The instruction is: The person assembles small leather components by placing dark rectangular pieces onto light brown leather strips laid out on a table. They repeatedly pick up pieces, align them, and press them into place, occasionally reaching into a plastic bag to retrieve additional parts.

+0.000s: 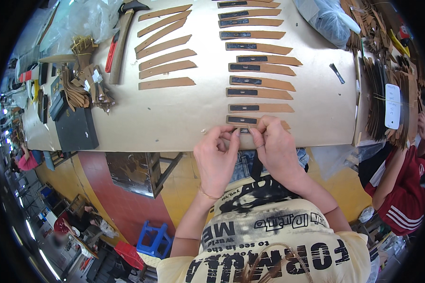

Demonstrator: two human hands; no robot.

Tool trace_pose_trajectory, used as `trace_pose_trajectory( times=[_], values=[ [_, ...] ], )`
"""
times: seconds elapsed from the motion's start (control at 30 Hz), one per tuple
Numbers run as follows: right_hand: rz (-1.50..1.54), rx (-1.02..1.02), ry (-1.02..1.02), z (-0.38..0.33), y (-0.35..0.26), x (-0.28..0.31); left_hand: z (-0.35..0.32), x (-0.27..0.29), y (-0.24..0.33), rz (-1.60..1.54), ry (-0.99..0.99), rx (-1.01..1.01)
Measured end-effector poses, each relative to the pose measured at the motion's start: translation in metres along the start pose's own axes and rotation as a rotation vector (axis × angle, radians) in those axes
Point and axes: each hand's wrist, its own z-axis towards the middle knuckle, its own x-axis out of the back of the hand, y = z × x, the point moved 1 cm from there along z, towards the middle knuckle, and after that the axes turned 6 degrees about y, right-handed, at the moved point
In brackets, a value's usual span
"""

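Note:
At the table's near edge, my left hand [217, 152] and my right hand [279, 150] face each other, fingertips pinched on a small tan leather strap piece with a black slotted patch [244, 131]. Most of this piece is covered by my fingers. A dark strip [256, 166] hangs just below my right hand; whether I hold it is hard to tell. Directly beyond my fingers lies another tan strap with a black patch [241, 120]. More such patched straps [259, 93] run in a column away from me. To their left, several plain tan straps [166, 83] form a second column.
A hammer [123, 42] and a red cutter knife [111, 54] lie at the left, near bundled leather pieces [75, 87] and a dark block [78, 127]. On the right are a plastic bag [328, 23], a small dark strip [336, 73] and stacked straps [382, 99]. Another person's arm [392, 179] is beside them.

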Motion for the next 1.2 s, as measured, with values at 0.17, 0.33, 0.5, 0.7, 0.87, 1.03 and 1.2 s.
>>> trace_pose_trajectory(
  times=[0.17, 0.33, 0.5, 0.7, 0.87, 1.03, 1.2],
  values=[
    [-0.018, 0.001, -0.032, 0.0, -0.001, 0.001, -0.008, 0.0, -0.012, 0.113, 0.161, -0.302],
    [-0.054, 0.043, -0.022, 0.001, 0.001, 0.001, -0.026, 0.0, -0.021, 0.425, 0.134, -0.536],
    [-0.03, 0.059, -0.038, -0.002, 0.002, 0.006, -0.028, -0.002, -0.027, 0.619, 0.103, -0.574],
    [0.156, -0.051, -0.007, -0.009, 0.003, 0.005, -0.031, -0.004, -0.031, 0.606, 0.072, -0.601],
    [0.226, -0.096, 0.008, -0.008, 0.001, 0.001, -0.031, -0.004, -0.031, 0.636, 0.078, -0.615],
    [0.077, -0.103, 0.018, -0.006, -0.001, 0.002, -0.03, -0.004, -0.032, 0.666, 0.109, -0.641],
    [0.061, -0.141, -0.002, -0.004, -0.002, 0.001, -0.029, -0.004, -0.031, 0.662, 0.1, -0.634]
  ],
)
